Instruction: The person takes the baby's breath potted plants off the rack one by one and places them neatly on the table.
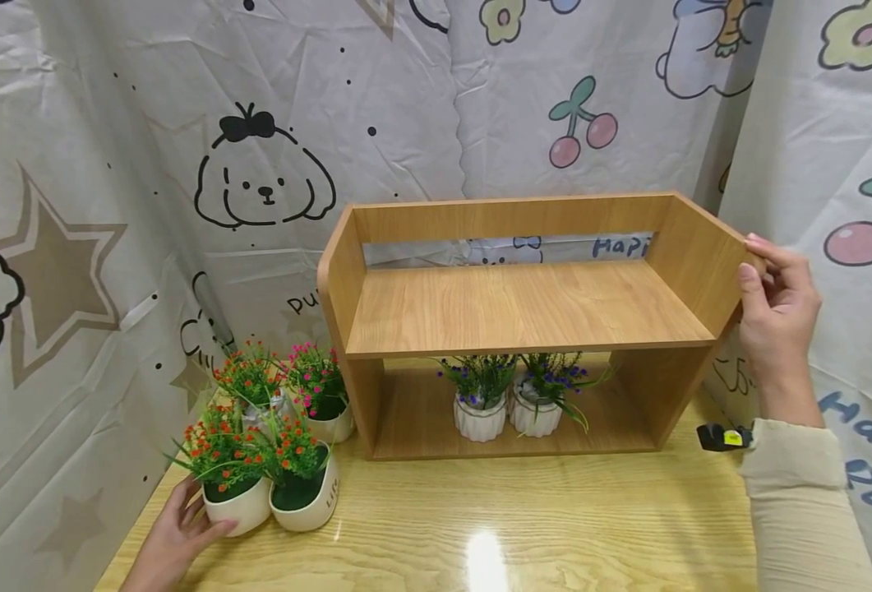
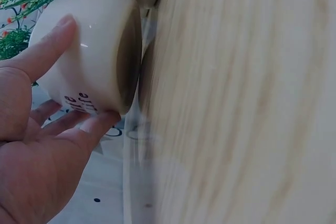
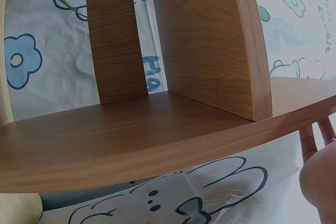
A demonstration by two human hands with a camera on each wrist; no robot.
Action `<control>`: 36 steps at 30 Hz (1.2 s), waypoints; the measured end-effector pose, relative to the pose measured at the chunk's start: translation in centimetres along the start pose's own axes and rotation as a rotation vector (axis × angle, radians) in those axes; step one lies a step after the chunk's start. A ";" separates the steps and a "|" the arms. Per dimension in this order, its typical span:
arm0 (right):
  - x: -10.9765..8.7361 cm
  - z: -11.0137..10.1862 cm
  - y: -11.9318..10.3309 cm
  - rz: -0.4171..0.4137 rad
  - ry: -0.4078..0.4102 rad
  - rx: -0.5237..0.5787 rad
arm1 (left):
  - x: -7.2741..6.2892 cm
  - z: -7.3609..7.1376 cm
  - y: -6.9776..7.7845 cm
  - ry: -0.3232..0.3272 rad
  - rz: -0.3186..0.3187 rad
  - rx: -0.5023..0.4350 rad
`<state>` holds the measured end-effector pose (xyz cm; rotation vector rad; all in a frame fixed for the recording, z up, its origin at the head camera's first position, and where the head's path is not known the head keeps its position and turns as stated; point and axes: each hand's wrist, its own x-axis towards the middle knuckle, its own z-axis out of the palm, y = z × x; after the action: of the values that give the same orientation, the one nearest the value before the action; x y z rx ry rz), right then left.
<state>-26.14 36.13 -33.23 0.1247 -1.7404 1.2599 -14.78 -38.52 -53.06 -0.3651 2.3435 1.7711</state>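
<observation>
Fingers and thumb of my left hand (image 1: pixel 175 536) grasp a white pot of orange-red flowers (image 1: pixel 239 511) on the left of the bench (image 1: pixel 406 526); whether its base touches the surface I cannot tell. Just beside it stands a pot lettered "Life" (image 1: pixel 310 508). My right hand (image 1: pixel 779 308) clasps the wooden shelf (image 1: pixel 532 308) by its right side panel. Two fluted pots (image 1: pixel 480 421) stand on its lower board.

A rounded cream pot (image 1: pixel 242 508) lettered "Life", filled with orange-red flowers (image 1: pixel 217 444), is held near the table's (image 1: pixel 436 518) left edge; a two-tier wooden shelf (image 1: pixel 532 304) is stood upright toward the far edge.
</observation>
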 end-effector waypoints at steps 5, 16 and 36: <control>0.0 -0.1 0.1 -0.005 -0.002 -0.007 | 0.2 -0.1 0.0 -0.020 -0.002 0.036; 0.0 0.1 -0.1 -0.005 0.002 0.025 | 0.4 -0.6 0.1 -0.071 0.038 0.142; 0.0 -0.1 0.3 -0.016 0.006 0.004 | 1.2 -1.2 0.1 -0.125 0.175 0.261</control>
<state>-26.19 36.34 -33.44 0.1371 -1.7292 1.2507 -15.93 -39.74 -53.01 -0.0114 2.5374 1.4778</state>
